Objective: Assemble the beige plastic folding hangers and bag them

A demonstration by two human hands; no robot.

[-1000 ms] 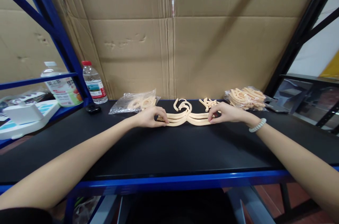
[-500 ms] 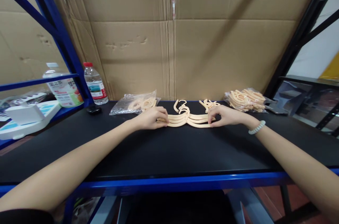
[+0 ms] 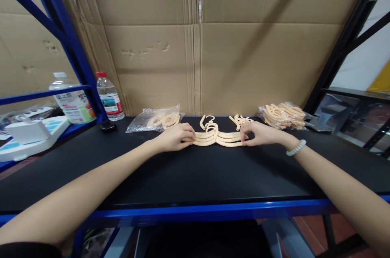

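Observation:
Several cream-coloured hangers [image 3: 215, 139] lie in an overlapping row on the black table, their curved hooks toward the cardboard. My left hand [image 3: 179, 137] is closed around their left ends, fingertips on top. At their right ends my right hand [image 3: 254, 133] pinches the arms between thumb and fingers. Behind the hangers lie a loose curved piece with a hook [image 3: 203, 122] and a small pile of cream pieces [image 3: 239, 121], the latter just beyond my right hand.
Clear bags of cream parts lie at the back left [image 3: 164, 120] and back right [image 3: 283, 115]. A red-capped water bottle [image 3: 110, 99] and a black object [image 3: 108, 126] stand at the left. Cardboard [image 3: 158, 46] walls the back of the table [image 3: 195, 176].
My left hand has shifted slightly to the right along the hanger ends. My right hand has moved very slightly right and keeps its pinch.

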